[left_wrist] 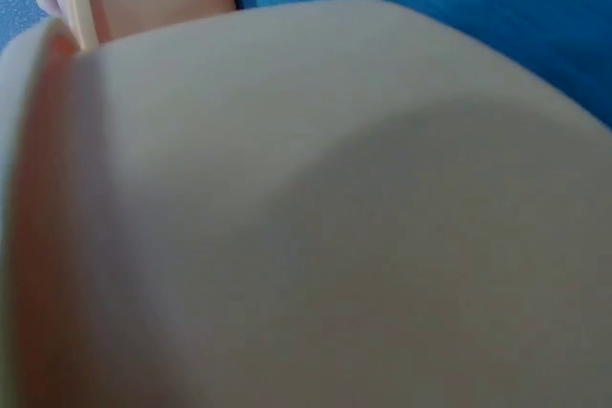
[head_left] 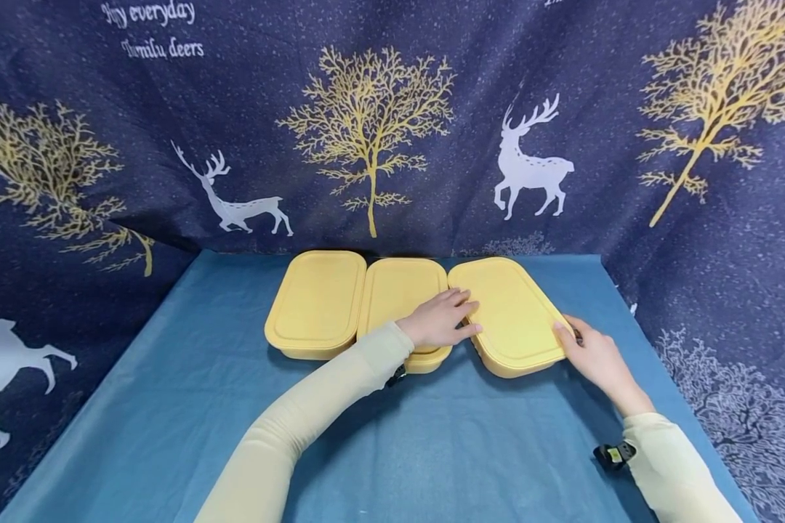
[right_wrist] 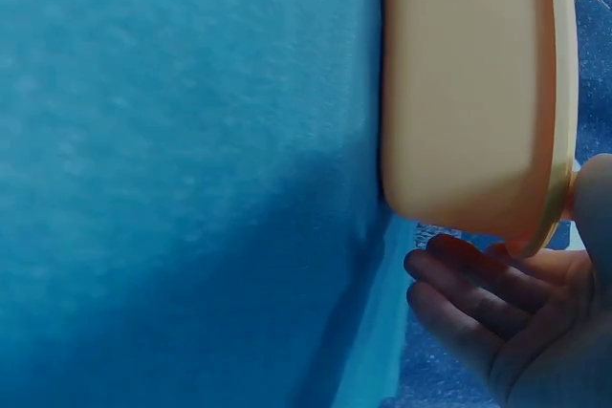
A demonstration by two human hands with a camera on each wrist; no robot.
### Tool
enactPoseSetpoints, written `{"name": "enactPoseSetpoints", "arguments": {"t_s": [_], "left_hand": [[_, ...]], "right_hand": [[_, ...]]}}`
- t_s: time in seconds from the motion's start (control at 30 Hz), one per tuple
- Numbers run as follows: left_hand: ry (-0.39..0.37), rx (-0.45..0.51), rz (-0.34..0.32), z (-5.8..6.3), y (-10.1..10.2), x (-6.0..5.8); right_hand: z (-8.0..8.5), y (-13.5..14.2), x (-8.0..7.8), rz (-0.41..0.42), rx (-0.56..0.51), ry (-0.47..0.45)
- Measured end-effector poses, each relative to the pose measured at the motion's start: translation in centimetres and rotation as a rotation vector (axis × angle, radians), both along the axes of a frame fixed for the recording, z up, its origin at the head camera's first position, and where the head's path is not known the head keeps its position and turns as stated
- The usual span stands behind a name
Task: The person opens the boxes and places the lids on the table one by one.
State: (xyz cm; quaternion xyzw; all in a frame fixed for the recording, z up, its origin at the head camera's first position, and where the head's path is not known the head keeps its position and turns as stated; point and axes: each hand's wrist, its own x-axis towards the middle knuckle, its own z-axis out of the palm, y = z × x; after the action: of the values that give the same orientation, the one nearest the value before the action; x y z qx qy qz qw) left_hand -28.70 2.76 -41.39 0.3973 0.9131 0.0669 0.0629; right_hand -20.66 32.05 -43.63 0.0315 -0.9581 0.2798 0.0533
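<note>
Toward the far right corner of the blue cloth-covered table, yellow rectangular plastic-looking lidded box, skewed. My right hand pinches its near right corner; my left hand, fingers spread, at its left side. Tugging could pop the lid; shoving could displace the matching middle box.

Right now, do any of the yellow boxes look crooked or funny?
Yes, the rightmost box looks crooked. The left box and middle box stand nearly straight, side by side, but this one is turned, its near end angled out to the right. The right hand pinches its right corner. No spill shows.
</note>
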Motion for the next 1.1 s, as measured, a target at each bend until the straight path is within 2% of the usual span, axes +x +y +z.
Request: {"name": "enactPoseSetpoints", "arguments": {"t_s": [0.13, 0.4, 0.77, 1.1], "left_hand": [[0.016, -0.009, -0.001, -0.1, 0.2, 0.1], [0.040, -0.041, -0.025, -0.2, 0.4, 0.2], [0.069, -0.059, -0.071, -0.3, 1.1, 1.8], [0.055, -0.067, -0.091, -0.4, 1.5, 2.7]], "right_hand": [[-0.2, 0.1, 0.2, -0.005, -0.012, -0.006], [-0.2, 0.5, -0.4, -0.002, -0.063, -0.050], [-0.4, 2.3, -2.1, -0.049, -0.086, -0.061], [-0.3, 3.3, -3.3, -0.078, -0.127, -0.106]]}}
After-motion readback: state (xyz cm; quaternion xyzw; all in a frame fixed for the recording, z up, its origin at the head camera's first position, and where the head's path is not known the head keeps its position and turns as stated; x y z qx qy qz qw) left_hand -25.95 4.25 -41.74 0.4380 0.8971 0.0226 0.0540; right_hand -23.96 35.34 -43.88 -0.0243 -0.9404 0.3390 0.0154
